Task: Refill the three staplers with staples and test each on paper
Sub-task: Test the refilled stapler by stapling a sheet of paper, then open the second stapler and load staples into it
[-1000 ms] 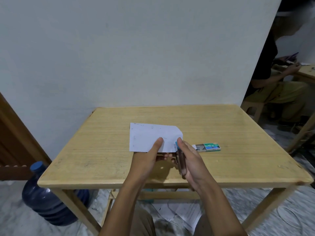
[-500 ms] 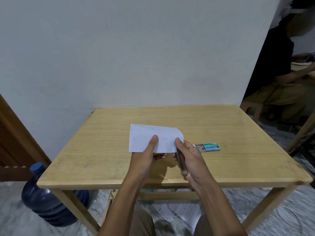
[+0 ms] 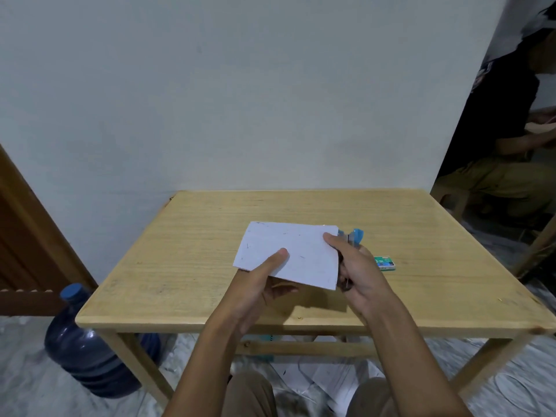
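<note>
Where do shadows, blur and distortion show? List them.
Head view: a soft shadow lies on the table under the paper; the stapler is slightly blurred; frame edges lean from wide-angle distortion; light is dim and even.

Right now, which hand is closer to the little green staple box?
Right. The right hand, gripping the blue stapler, is just left of the staple box. The left hand, pinching the paper, is farther left, beyond the right hand.
</note>
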{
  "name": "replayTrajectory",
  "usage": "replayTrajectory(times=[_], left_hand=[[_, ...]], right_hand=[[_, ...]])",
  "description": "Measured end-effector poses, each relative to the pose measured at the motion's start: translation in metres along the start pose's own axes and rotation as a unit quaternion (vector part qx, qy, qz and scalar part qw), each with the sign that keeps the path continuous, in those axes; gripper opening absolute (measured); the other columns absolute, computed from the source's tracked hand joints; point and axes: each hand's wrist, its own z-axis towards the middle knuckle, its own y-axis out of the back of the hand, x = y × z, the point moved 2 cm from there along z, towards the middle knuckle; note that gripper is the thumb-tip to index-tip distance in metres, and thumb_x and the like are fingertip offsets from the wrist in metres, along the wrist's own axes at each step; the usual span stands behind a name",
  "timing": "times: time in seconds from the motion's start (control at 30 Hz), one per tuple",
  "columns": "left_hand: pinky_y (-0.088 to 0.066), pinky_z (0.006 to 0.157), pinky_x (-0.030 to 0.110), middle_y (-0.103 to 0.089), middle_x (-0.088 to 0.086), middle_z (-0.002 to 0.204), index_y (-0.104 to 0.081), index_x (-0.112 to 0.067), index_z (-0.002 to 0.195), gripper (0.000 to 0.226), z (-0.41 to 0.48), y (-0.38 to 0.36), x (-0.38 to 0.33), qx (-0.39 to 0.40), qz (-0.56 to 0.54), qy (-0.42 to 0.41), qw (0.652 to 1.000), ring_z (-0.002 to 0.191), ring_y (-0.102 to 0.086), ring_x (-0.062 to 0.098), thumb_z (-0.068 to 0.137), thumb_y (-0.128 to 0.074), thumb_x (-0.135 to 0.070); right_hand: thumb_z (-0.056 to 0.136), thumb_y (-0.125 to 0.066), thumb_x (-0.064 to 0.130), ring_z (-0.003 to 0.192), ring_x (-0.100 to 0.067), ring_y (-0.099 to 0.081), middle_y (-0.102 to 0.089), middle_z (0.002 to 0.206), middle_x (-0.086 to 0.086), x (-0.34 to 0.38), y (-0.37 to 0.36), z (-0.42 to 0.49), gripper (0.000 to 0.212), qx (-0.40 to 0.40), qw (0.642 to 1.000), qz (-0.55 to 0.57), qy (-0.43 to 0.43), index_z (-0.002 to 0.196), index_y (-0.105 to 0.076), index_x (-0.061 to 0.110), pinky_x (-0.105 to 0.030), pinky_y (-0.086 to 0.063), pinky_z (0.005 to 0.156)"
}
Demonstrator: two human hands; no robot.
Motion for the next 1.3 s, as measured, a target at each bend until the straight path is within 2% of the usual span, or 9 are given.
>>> replayTrajectory(times=[0.13, 0.33, 0.63, 0.77, 0.83, 0.9, 1.03, 1.2, 1.3], left_hand=[[-0.059, 0.069, 0.04, -0.071, 0.015, 0.106, -0.065, -0.009, 0.118, 0.046, -0.003, 0.025, -0.016, -0.018, -0.089, 0.037, 0.995, 0.093, -0.068, 0.029, 0.086, -0.061, -0.041], [-0.057, 0.084, 0.041, -0.075, 0.013, 0.105, -0.068, -0.006, 0.11, 0.021, 0.013, 0.046, -0.027, -0.098, 0.049, -0.015, 0.994, 0.096, -0.072, 0.03, 0.094, -0.062, -0.019], [-0.049, 0.069, 0.029, -0.067, 0.008, 0.104, -0.066, -0.012, 0.105, 0.013, 0.116, 0.116, -0.066, -0.278, 0.244, -0.101, 0.924, 0.086, -0.061, 0.024, 0.095, -0.058, -0.016], [-0.047, 0.089, 0.037, -0.061, 0.012, 0.127, -0.054, -0.011, 0.13, 0.04, 0.151, 0.15, -0.076, -0.333, 0.384, -0.074, 0.858, 0.108, -0.058, 0.03, 0.093, -0.058, -0.025], [-0.036, 0.102, 0.046, -0.048, 0.015, 0.14, -0.04, -0.015, 0.143, 0.057, 0.155, 0.156, -0.072, -0.364, 0.551, -0.048, 0.75, 0.126, -0.045, 0.037, 0.093, -0.057, -0.035], [-0.033, 0.101, 0.046, -0.047, 0.014, 0.139, -0.041, -0.019, 0.144, 0.059, 0.153, 0.148, -0.058, -0.331, 0.64, -0.089, 0.687, 0.125, -0.042, 0.037, 0.092, -0.055, -0.044], [-0.036, 0.1, 0.041, -0.06, 0.005, 0.127, -0.064, -0.024, 0.123, 0.046, 0.148, 0.132, -0.026, -0.221, 0.686, -0.11, 0.684, 0.121, -0.052, 0.027, 0.09, -0.05, -0.053], [-0.013, 0.113, 0.051, -0.056, 0.004, 0.131, -0.064, -0.02, 0.117, 0.039, 0.159, 0.146, -0.03, -0.206, 0.701, -0.044, 0.681, 0.127, -0.047, 0.023, 0.096, -0.042, -0.044], [-0.019, 0.108, 0.051, -0.058, 0.008, 0.125, -0.061, -0.021, 0.114, 0.032, 0.168, 0.154, -0.036, -0.221, 0.707, -0.04, 0.67, 0.126, -0.047, 0.028, 0.097, -0.038, -0.036]], right_hand=[[0.09, -0.069, 0.019, 0.076, -0.024, -0.068, -0.077, 0.095, -0.011, 0.012, -0.001, 0.006, 0.023, 0.009, 0.997, -0.06, 0.044, 0.108, -0.066, 0.005, -0.031, -0.045, 0.065], [0.092, -0.065, 0.025, 0.043, -0.004, -0.045, -0.066, 0.068, 0.006, 0.022, -0.023, 0.011, 0.016, 0.036, 0.98, -0.182, 0.068, 0.107, -0.064, 0.017, -0.02, -0.033, 0.044], [0.092, -0.063, 0.034, 0.059, -0.015, -0.03, -0.041, 0.085, -0.007, 0.02, -0.015, 0.023, 0.006, -0.005, 0.963, -0.262, 0.067, 0.09, -0.061, 0.028, -0.032, -0.032, 0.056], [0.094, -0.061, 0.032, 0.056, -0.014, -0.033, -0.047, 0.082, -0.001, 0.02, -0.005, 0.023, 0.017, -0.017, 0.959, -0.273, 0.071, 0.111, -0.062, 0.031, -0.026, -0.035, 0.053], [0.094, -0.061, 0.032, 0.055, -0.013, -0.032, -0.047, 0.083, -0.002, 0.02, -0.003, 0.023, 0.022, -0.024, 0.959, -0.273, 0.073, 0.116, -0.061, 0.029, -0.028, -0.033, 0.052], [0.094, -0.061, 0.033, 0.055, -0.014, -0.033, -0.05, 0.084, -0.001, 0.02, -0.003, 0.024, 0.023, -0.028, 0.96, -0.271, 0.07, 0.117, -0.062, 0.029, -0.03, -0.033, 0.054], [0.093, -0.062, 0.036, 0.058, -0.015, -0.033, -0.05, 0.081, 0.002, 0.019, -0.005, 0.026, 0.017, -0.025, 0.962, -0.266, 0.058, 0.11, -0.064, 0.036, -0.034, -0.034, 0.058], [0.092, -0.059, 0.02, 0.051, -0.017, -0.035, -0.039, 0.06, -0.001, 0.012, -0.001, 0.034, 0.009, -0.014, 0.964, -0.264, 0.039, 0.097, -0.065, 0.025, -0.035, -0.032, 0.055], [0.092, -0.053, 0.011, 0.056, -0.019, -0.041, -0.045, 0.055, 0.001, 0.011, 0.0, 0.038, 0.012, 0.005, 0.962, -0.272, 0.027, 0.09, -0.06, 0.02, -0.039, -0.036, 0.064]])
